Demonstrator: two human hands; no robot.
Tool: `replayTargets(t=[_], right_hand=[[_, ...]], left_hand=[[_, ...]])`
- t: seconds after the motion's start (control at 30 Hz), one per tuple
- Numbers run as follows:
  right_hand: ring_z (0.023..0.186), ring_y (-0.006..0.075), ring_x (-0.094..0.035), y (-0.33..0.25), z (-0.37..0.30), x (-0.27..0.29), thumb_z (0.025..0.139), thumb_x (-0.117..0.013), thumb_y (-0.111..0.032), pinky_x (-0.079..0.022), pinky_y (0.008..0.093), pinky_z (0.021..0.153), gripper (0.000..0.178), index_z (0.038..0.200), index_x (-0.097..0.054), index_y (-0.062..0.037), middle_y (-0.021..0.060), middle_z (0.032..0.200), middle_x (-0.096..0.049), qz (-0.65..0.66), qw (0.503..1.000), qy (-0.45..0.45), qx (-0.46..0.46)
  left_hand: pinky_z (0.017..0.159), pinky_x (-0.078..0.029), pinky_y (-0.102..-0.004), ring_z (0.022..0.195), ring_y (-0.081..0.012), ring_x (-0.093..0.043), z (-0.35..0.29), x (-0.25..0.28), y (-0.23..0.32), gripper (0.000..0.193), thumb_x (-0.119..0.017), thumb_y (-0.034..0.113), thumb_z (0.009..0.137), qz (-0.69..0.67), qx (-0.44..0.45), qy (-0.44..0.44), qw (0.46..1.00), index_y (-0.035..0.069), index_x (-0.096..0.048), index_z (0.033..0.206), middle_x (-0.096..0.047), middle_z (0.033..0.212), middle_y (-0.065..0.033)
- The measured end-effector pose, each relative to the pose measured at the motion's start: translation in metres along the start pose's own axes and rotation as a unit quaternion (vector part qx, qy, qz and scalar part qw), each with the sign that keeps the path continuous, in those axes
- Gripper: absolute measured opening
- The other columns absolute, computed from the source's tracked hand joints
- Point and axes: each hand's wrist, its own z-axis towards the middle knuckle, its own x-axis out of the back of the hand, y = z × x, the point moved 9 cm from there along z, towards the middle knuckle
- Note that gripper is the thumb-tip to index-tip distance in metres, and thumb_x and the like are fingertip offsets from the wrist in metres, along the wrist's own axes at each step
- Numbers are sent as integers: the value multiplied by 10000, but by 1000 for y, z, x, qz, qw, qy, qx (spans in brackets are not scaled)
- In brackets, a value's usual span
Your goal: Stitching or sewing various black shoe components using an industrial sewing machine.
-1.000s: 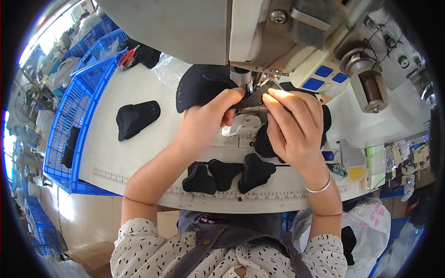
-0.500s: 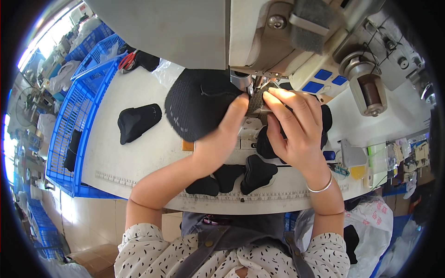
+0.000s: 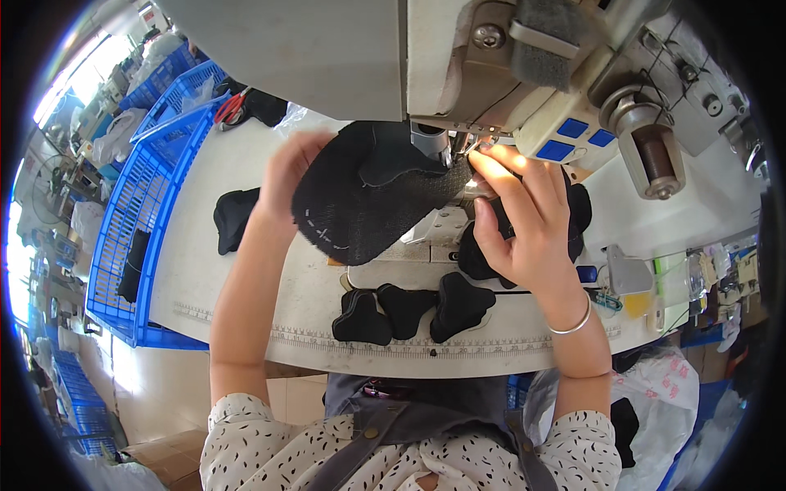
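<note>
A large black fabric piece with pale stitch marks near its lower edge lies under the presser foot of the sewing machine. At the fabric's left edge my left hand grips it, the fingertips partly hidden behind the cloth. Close beside the needle, my right hand rests its outstretched fingertips on the fabric's right end, the thumb held apart. More black fabric pieces lie partly beneath my right hand. Several small black shaped pieces lie nearer me, along the ruler strip.
To the left stands a blue plastic basket. Red-handled scissors lie near its back corner. Another black piece sits behind my left forearm. A brown thread spool is mounted on the machine at right. White plastic bags fill the lower right.
My left hand has moved left and away from the needle to the fabric's outer edge. The fabric has turned and spread flatter; my right hand stays near the needle.
</note>
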Motion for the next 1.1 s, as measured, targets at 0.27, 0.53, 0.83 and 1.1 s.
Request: replayTargets(t=[0.27,0.53,0.83,1.1], right_hand=[[817,254,-534,-12,-2,6,617,-612,4,-427,337,710,340,956,-600,-20,103,983,-574,-2,998,22,64],[830,244,-546,-17,-3,7,595,-616,18,-436,337,712,314,907,-617,-15,84,936,-600,-17,997,17,66],[839,250,-549,-18,-1,8,621,-610,24,-435,333,730,304,923,-620,-4,87,941,-601,-23,998,12,65],[852,254,-551,-18,-1,8,618,-602,39,-435,337,741,311,925,-619,-4,92,949,-602,-16,998,5,60]], left_hand=[[693,-497,-262,771,-138,-604,-34,-39,9,307,-662,57,737,161,-87,62,981,-71,-563,998,-630,886,-109],[687,-493,-256,769,-124,-595,-33,-43,3,254,-615,42,763,143,-83,54,985,-48,-570,996,-627,882,-80],[704,-486,-253,792,-118,-586,-36,-46,-2,286,-611,47,763,109,-78,61,989,-35,-555,1031,-619,907,-71],[718,-474,-247,814,-100,-562,-36,-52,-5,295,-602,48,778,109,-85,42,989,-20,-538,1058,-604,929,-50]])
